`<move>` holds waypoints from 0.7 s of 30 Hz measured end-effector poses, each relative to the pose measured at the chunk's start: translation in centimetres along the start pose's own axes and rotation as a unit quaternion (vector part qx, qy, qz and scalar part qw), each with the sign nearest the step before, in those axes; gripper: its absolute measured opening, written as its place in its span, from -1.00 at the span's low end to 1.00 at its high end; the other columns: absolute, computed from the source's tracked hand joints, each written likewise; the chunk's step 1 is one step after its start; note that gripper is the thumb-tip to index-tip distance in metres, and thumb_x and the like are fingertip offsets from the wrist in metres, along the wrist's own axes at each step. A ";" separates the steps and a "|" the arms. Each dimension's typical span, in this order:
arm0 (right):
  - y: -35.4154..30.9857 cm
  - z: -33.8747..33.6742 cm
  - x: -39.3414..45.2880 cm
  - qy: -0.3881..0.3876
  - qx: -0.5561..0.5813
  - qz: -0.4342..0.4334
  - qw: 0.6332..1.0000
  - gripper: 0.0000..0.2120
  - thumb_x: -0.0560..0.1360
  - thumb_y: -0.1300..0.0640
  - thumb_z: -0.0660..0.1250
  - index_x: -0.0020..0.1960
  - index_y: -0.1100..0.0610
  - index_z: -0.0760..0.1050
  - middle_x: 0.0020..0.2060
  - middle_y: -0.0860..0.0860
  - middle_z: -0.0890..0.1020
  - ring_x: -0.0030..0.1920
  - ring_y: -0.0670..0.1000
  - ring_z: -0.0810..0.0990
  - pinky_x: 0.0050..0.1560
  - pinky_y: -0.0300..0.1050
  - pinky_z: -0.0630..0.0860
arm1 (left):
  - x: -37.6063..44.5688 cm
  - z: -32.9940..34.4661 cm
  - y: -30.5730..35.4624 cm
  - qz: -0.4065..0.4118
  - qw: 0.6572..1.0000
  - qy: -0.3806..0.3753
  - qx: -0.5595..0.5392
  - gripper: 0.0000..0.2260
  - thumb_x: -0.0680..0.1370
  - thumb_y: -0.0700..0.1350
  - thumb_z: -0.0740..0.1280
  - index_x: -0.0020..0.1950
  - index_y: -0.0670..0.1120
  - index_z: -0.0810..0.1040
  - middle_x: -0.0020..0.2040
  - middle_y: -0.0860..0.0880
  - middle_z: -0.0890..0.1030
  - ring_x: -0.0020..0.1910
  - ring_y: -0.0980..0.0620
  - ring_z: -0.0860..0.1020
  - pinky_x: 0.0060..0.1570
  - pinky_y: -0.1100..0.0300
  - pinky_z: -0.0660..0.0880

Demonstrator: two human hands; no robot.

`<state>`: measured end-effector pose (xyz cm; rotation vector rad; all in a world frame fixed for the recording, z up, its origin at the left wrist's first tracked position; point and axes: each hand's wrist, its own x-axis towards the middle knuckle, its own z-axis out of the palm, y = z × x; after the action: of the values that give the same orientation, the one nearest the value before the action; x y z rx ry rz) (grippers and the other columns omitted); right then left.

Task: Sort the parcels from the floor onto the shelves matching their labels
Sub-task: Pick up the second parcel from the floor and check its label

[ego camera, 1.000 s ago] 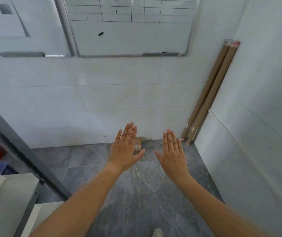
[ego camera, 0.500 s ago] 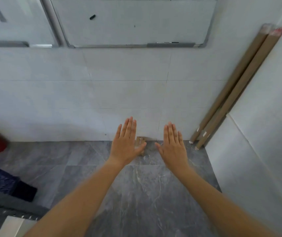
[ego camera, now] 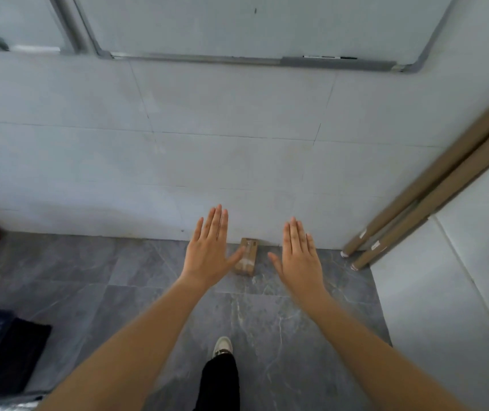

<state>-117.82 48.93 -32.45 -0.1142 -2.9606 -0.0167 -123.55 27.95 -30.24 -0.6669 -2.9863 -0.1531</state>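
Both grips are empty: the left hand [ego camera: 207, 256] and right hand [ego camera: 299, 258] stretch forward flat, palms down, fingers straight and together, touching nothing. Between them, farther off, a small brown taped parcel [ego camera: 246, 258] sits on the grey marble-patterned floor [ego camera: 148, 292] against the foot of the white tiled wall [ego camera: 207, 158]. Two cardboard tubes [ego camera: 433, 188] lean in the right-hand corner. A whiteboard [ego camera: 237, 25] hangs above. One shoe [ego camera: 223, 345] shows below.

Bright, even light; edges warped, slight blur
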 end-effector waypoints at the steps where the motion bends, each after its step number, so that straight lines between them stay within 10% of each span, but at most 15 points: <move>1: -0.2 0.6 1.6 0.002 -0.002 -0.002 1.000 -0.23 0.65 -0.23 -0.07 0.49 0.39 0.39 0.48 0.29 0.44 0.48 0.26 0.46 0.44 0.19 0.34 | 1.4 0.4 -0.9 -0.002 1.000 -0.002 -0.004 -0.12 0.54 0.40 -0.31 0.62 -0.24 -0.01 0.63 -0.18 0.02 0.62 -0.10 -0.01 0.58 -0.05 -0.03; 12: -0.7 4.7 13.7 -0.046 0.017 0.023 0.999 -0.28 0.60 -0.16 0.04 0.45 0.41 0.43 0.45 0.31 0.48 0.44 0.26 0.50 0.49 0.12 0.23 | 15.1 3.0 -5.5 0.027 0.997 -0.067 -0.003 -0.19 0.56 0.34 -0.15 0.62 -0.23 -0.02 0.63 -0.17 0.03 0.62 -0.10 -0.01 0.58 -0.04 -0.05; 21: 3.0 10.9 17.1 -0.111 0.106 0.030 0.988 -0.20 0.69 -0.23 -0.21 0.51 0.42 0.33 0.49 0.33 0.41 0.49 0.29 0.42 0.52 0.11 0.13 | 18.0 9.2 -4.2 -0.016 0.990 -0.135 -0.019 -0.01 0.43 0.43 -0.50 0.62 -0.22 -0.10 0.64 -0.16 -0.04 0.62 -0.08 -0.09 0.56 0.03 -0.17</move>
<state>-136.35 53.43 -40.14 -0.1885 -3.1532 0.3410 -142.07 32.73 -37.95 -0.6955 -3.2627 -0.1320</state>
